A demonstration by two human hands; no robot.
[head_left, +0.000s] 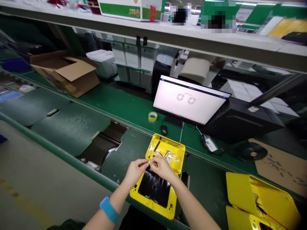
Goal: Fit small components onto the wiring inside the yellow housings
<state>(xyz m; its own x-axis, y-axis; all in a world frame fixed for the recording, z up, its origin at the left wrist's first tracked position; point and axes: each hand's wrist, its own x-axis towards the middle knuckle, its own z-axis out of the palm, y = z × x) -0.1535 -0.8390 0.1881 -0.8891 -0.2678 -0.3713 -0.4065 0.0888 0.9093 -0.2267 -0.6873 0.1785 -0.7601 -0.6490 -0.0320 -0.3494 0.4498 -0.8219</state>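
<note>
A yellow plastic housing lies opened in two parts on the green conveyor plate. Its far yellow shell point(178, 164) holds wires and a small circuit board point(169, 156). The near yellow panel point(153, 206) has a black insert point(154, 188) in its middle. Over the seam between the parts, my left hand point(135, 172) and my right hand point(163, 167) meet fingertip to fingertip. Both are pinched closed, with thin wires close by. What sits between the fingertips is too small to make out. A blue band point(109, 209) circles my left wrist.
Behind the housing are a black mouse point(164, 130), a roll of yellow tape point(153, 116) and a monitor point(189, 99). Another opened yellow housing point(263, 201) lies at right. An open cardboard box point(72, 76) stands far left. A shelf point(153, 28) spans above; people stand beyond it.
</note>
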